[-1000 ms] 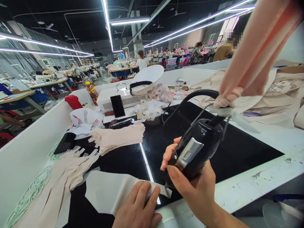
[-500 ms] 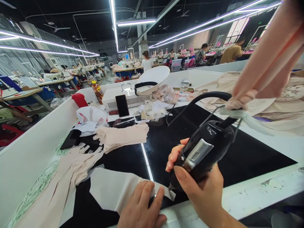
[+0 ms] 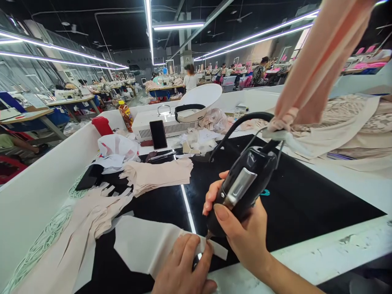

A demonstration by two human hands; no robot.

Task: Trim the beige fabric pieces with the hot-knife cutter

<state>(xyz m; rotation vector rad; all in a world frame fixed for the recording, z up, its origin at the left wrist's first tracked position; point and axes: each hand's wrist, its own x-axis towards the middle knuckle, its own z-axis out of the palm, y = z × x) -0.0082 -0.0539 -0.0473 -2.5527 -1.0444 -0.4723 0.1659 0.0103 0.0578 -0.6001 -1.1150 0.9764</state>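
Note:
My right hand [image 3: 237, 220] is wrapped round a black corded hand tool [image 3: 241, 183] with a silver plate on its side. The tool slants down to the left, its narrow tip close to the left fingertips. A twisted pink cloth strip [image 3: 315, 69] is tied near its cord end. Under my left hand [image 3: 185, 263] lies a pale fabric piece [image 3: 143, 241] on the black board [image 3: 306, 196]. The left fingers are stretched out and press on the fabric's narrow right end. Whether the tip touches the fabric, I cannot tell.
Stacked beige fabric strips [image 3: 159, 175] lie behind, longer beige pieces [image 3: 79, 228] at left. A phone [image 3: 158, 134] leans on a white vented box [image 3: 141, 130]. Pale green cord [image 3: 43, 232] lines the left wall. Beige fabric [image 3: 333, 122] is heaped at right.
The right hand has moved left with the tool, bringing its tip nearer the left fingers. A small teal thing now shows behind the tool. The left hand stays nearly still on the fabric.

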